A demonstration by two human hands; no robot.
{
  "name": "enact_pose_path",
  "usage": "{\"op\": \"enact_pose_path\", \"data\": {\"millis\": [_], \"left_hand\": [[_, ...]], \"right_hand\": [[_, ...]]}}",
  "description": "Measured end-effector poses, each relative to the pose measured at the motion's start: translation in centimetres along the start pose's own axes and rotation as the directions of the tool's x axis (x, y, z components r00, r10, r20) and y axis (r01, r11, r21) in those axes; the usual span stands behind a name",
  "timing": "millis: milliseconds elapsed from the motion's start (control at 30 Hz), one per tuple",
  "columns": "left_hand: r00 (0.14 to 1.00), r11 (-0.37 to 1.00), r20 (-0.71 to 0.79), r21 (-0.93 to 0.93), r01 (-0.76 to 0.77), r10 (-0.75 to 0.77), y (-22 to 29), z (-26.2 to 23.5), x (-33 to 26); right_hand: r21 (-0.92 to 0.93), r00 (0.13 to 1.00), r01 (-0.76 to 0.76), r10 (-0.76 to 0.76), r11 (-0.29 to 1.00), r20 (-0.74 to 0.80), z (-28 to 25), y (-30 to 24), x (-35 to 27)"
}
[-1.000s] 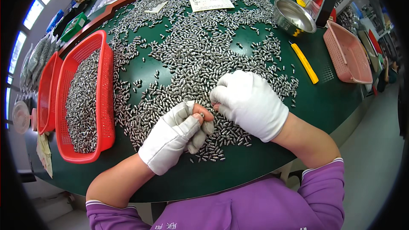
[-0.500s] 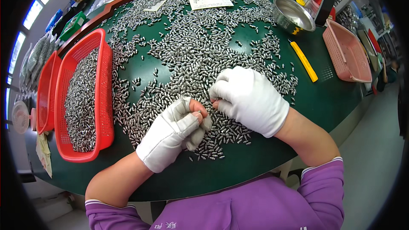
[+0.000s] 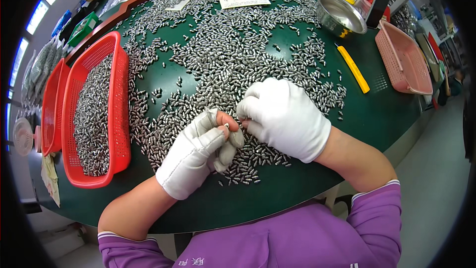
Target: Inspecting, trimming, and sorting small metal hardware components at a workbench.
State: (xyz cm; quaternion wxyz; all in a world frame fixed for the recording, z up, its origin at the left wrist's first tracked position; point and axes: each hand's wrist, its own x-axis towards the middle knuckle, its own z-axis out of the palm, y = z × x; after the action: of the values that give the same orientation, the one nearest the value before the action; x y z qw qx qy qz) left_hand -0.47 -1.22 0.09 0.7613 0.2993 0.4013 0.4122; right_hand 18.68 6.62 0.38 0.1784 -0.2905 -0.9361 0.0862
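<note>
A metal piece is being pinched by the left hand over bullet-shaped metal parts; any grip by the curled right hand is being hidden. Light pressure is being called for.

There are two red baskets, one bowl and countless metal pieces.

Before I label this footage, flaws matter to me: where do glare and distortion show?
Head view: edges of the green tabletop curve, probably fisheye bending; corners go black; the windows at left are washed out; the steel bowl and small metal parts show glints.
</note>
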Motion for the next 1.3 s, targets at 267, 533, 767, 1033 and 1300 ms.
{"op": "enact_pose_path", "data": {"millis": [267,533,767,1033,1300], "left_hand": [[0.999,0.999,0.042,0.036,0.013,-0.015,0.2,-0.2,0.1],[1.000,0.994,-0.002,0.104,0.031,-0.031,0.1,0.1,0.0],[1.000,0.997,-0.017,0.080,0.016,-0.015,0.2,0.2,0.0],[1.000,0.996,0.009,0.091,-0.011,0.011,0.1,-0.2,0.0],[0.999,0.999,-0.019,0.017,0.034,-0.034,0.3,0.0,-0.1]], "right_hand": [[0.270,0.970,0.152,-0.092,0.951,-0.224,-1.0,0.1,0.5],[0.369,0.973,0.164,-0.087,0.915,-0.215,-0.7,0.2,0.3],[0.034,0.999,0.005,-0.003,0.999,-0.039,-0.7,1.7,-0.2],[-0.064,0.999,-0.024,0.023,0.998,-0.023,-0.6,0.8,-0.2],[0.008,0.999,-0.027,0.028,1.000,-0.042,-0.2,0.6,0.0]]}}
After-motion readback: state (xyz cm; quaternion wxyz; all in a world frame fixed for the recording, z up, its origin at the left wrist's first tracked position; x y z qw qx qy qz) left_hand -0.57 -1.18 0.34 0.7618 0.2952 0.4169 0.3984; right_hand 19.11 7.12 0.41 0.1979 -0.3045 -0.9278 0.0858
